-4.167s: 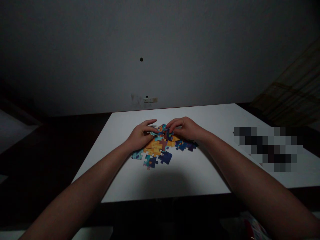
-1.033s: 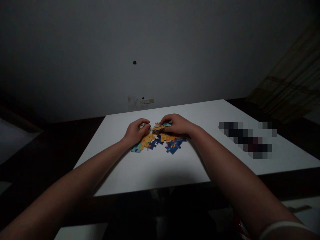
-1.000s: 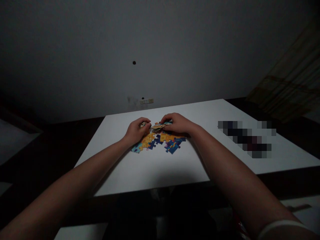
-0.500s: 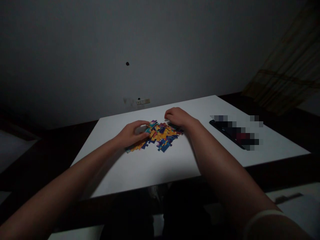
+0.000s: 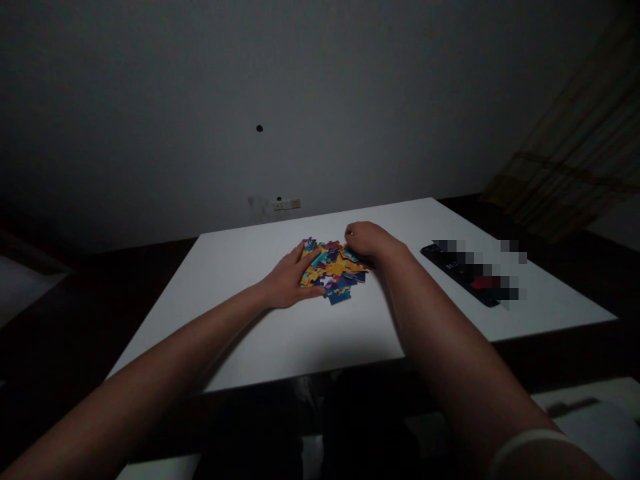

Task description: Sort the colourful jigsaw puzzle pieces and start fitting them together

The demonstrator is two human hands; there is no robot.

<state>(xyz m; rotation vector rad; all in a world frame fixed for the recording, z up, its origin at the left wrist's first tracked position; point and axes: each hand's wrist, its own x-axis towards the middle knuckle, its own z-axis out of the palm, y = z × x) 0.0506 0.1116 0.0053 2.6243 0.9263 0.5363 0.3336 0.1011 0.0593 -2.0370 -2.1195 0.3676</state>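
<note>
A heap of loose jigsaw puzzle pieces (image 5: 337,268), in yellow, blue, teal and purple, lies on the white table (image 5: 280,353). Along the heap's left side rests my left hand (image 5: 290,279), its fingers stretched and spread, pressing against the pieces. My right hand (image 5: 369,240) is at the back right of the heap with its fingers curled in. The palm faces down and away from me, so whatever the fingers may hold is hidden. Part of the heap's right edge is covered by that hand.
To the right of my right forearm lies a dark phone (image 5: 453,267) with a lit screen, partly blurred by blocks. Behind the table stands a grey wall with a socket strip (image 5: 287,205). A patterned curtain (image 5: 560,167) hangs at the right.
My left hand has moved right and spread its fingers, pushing the left-hand pieces into a tighter heap. My right hand has shifted slightly right and nearer, its fingers more curled.
</note>
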